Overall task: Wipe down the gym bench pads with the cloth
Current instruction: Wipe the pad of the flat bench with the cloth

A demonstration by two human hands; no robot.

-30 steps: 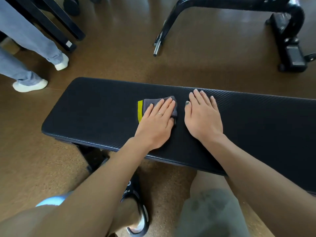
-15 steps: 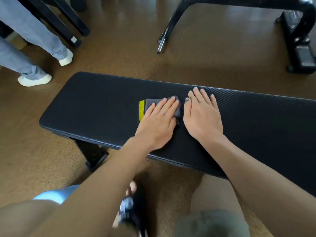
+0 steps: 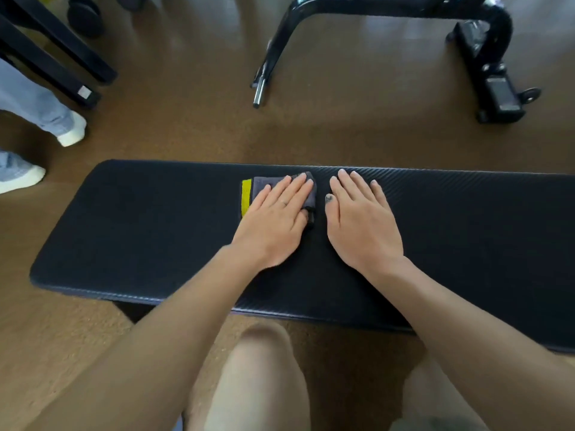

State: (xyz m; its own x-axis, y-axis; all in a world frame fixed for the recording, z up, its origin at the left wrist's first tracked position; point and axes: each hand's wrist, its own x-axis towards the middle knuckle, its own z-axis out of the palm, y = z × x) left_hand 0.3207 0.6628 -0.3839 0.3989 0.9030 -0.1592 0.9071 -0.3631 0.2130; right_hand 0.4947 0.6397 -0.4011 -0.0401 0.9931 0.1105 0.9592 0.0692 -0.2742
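A long black gym bench pad (image 3: 140, 228) runs across the view from left to right. A folded grey cloth (image 3: 263, 184) with a yellow stripe on its left end lies near the pad's far edge. My left hand (image 3: 273, 222) presses flat on the cloth, fingers together over it, thumb at its right edge. My right hand (image 3: 361, 222) rests flat on the bare pad just to the right of the cloth, fingers slightly spread, holding nothing.
Another person's legs in grey trousers and white shoes (image 3: 73, 132) stand at the left. Black frame legs (image 3: 62, 57) and a dumbbell (image 3: 84, 15) are at the far left. A black equipment frame (image 3: 494, 57) stands behind the bench. My knees are below the pad's near edge.
Both hands and the cloth have slid toward the pad's far edge. My view has shifted and my legs have moved under the bench's near side.
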